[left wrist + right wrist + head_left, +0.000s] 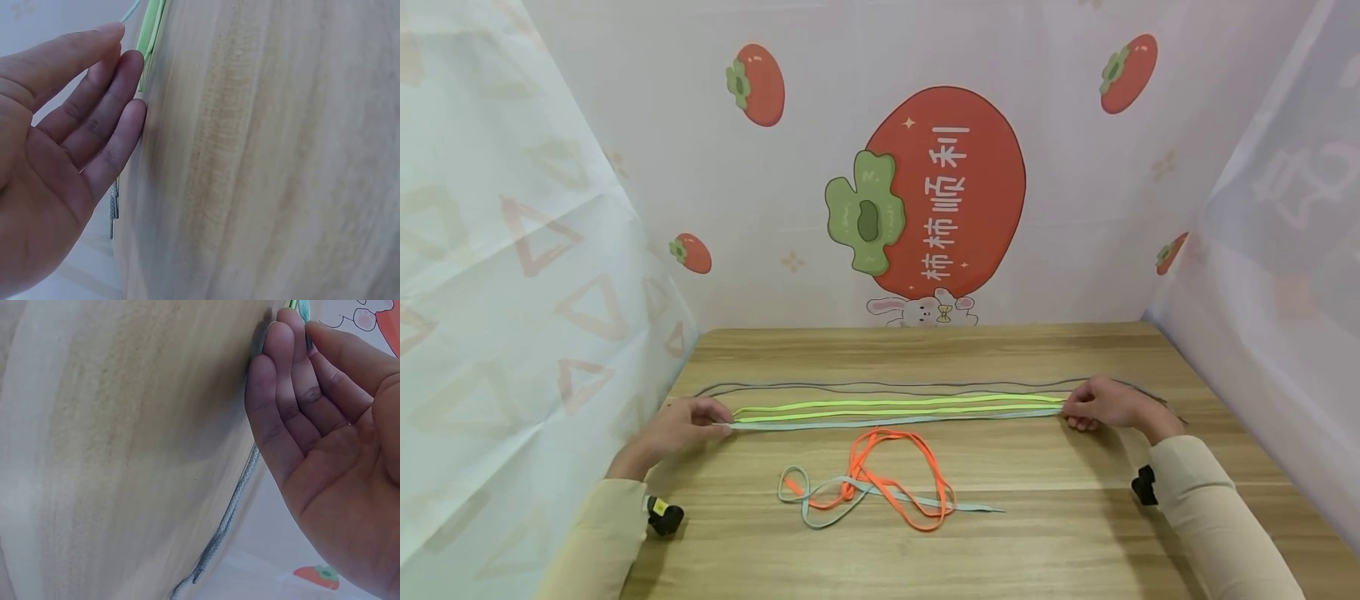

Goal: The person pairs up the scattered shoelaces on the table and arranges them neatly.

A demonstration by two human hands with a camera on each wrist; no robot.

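Observation:
A light blue shoelace (850, 424) is stretched straight from left to right, low over the table. My left hand (694, 423) pinches its left end between thumb and index finger. At the other end, the thumb and fingers of my right hand (1101, 403) pinch the same lace; its tip (309, 341) shows beside the thumb in the right wrist view. Just behind it, a yellow-green shoelace (865, 403) lies in long parallel strands, its ends close to both hands. In the left wrist view, the other left fingers rest near the yellow-green lace (149, 31).
A long grey shoelace (865, 384) runs behind the others and reaches past both hands. Nearer the front, an orange shoelace (936, 479) lies in loose loops, tangled with another pale blue lace (820, 525). A printed cloth (775, 208) hangs behind the wooden table (1037, 542).

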